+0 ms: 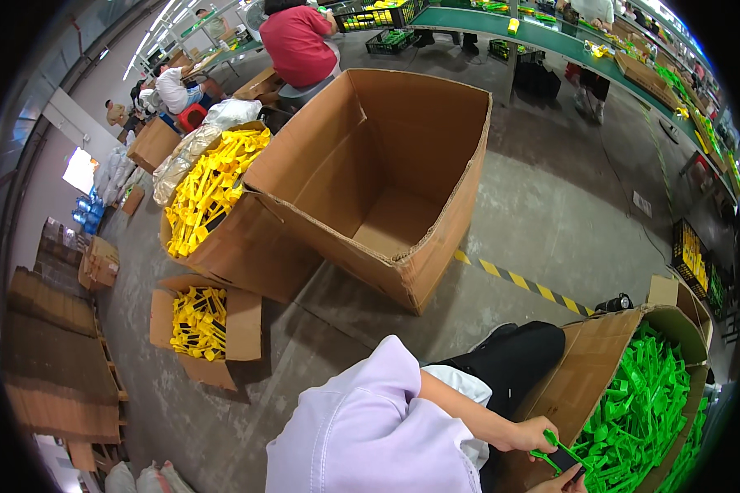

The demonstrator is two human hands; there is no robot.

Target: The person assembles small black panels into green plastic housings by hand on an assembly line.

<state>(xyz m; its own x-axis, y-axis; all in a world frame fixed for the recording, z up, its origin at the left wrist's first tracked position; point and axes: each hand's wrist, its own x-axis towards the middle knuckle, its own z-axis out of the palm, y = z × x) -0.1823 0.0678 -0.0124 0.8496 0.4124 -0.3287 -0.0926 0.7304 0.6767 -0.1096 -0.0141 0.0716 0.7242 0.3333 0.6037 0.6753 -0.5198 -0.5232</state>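
Note:
My left hand (532, 434) is closed on a long, thin green plastic piece (561, 449) with a darker part at its lower end. Close below, at the picture's lower edge, my right hand (563, 482) is closed around that dark end; part of this hand is cut off. Both hands are at the near left side of a cardboard box (588, 361) heaped with similar green plastic pieces (641, 403). The exact kind of the held piece cannot be made out.
A big open carton (411, 197) stands ahead, its inner bottom showing. Left of it are a large box of yellow plastic pieces (218, 189) and a smaller one (199, 322). Yellow-black tape (522, 282) crosses the floor. People sit near a green conveyor (543, 48) at the back.

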